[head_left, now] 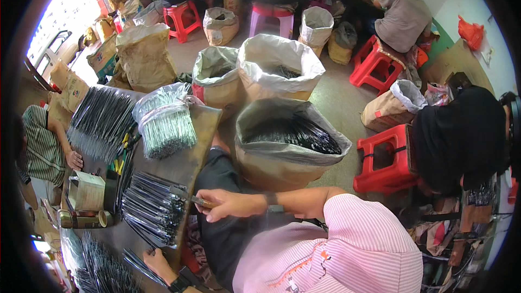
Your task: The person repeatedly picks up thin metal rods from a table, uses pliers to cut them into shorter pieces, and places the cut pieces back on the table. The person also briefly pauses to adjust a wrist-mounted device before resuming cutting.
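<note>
My right hand (pixel 225 206) is closed around the wooden handle of a tool with a flat dark blade (pixel 180 192). The blade lies over the near end of a thick bundle of shiny black metal rods (pixel 151 209) on the table. Below that bundle, by the table's near edge, my left hand (pixel 158 265) has its fingers closed on a few thin dark rods (pixel 138 263). Fine detail of the blade and of the left fingertips is too small to make out.
The dark table (pixel 201 127) also carries long grey rods (pixel 103 122), a plastic-wrapped bundle (pixel 165 122), yellow-handled tools (pixel 122 154) and a metal flask (pixel 81 218). Beside my legs stands an open sack of black rods (pixel 293 168). Red stools (pixel 382 157) and several seated people surround me.
</note>
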`<state>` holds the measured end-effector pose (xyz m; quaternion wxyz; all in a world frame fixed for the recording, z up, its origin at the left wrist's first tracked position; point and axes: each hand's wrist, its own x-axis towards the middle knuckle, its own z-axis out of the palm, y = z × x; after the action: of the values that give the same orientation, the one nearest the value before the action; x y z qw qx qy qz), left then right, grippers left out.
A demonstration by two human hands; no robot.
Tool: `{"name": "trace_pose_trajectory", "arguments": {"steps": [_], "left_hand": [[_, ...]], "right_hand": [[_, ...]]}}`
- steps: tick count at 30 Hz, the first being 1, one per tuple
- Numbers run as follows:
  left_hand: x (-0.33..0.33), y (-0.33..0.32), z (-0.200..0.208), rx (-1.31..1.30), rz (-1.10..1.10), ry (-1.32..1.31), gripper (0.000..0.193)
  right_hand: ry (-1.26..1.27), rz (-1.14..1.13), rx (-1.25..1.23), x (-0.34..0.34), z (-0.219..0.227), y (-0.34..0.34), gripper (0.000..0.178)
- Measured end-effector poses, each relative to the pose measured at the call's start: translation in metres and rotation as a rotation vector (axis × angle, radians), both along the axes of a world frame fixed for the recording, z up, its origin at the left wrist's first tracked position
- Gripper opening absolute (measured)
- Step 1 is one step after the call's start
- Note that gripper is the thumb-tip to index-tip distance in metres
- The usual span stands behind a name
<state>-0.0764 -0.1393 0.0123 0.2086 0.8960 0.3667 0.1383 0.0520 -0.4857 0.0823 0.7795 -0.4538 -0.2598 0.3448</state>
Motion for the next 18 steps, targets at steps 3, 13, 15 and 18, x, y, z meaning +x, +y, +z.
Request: {"name": "trace_pose_trajectory", "arguments": {"steps": [3,13,15,18], "left_hand": [[-0.001,-0.018,0.024,-0.065,0.027,-0.091,0.028],[-0.01,-0.146,0.067,-1.503,-0.32,-0.366,0.057],[-0.008,-0.151,0.066,-1.605,-0.247,-0.389,0.053],[-0.007,-0.144,0.07,-1.701,0.086,-0.462,0.045]], "right_hand": [[-0.12,-0.006,-0.169,0.004,0.005,-0.006,0.035],[-0.643,0.026,-0.368,-0.045,0.011,0.058,0.053],[-0.625,0.106,-0.47,-0.049,0.007,0.066,0.056],[-0.774,-0.051,-0.351,-0.045,0.01,0.071,0.06]]}}
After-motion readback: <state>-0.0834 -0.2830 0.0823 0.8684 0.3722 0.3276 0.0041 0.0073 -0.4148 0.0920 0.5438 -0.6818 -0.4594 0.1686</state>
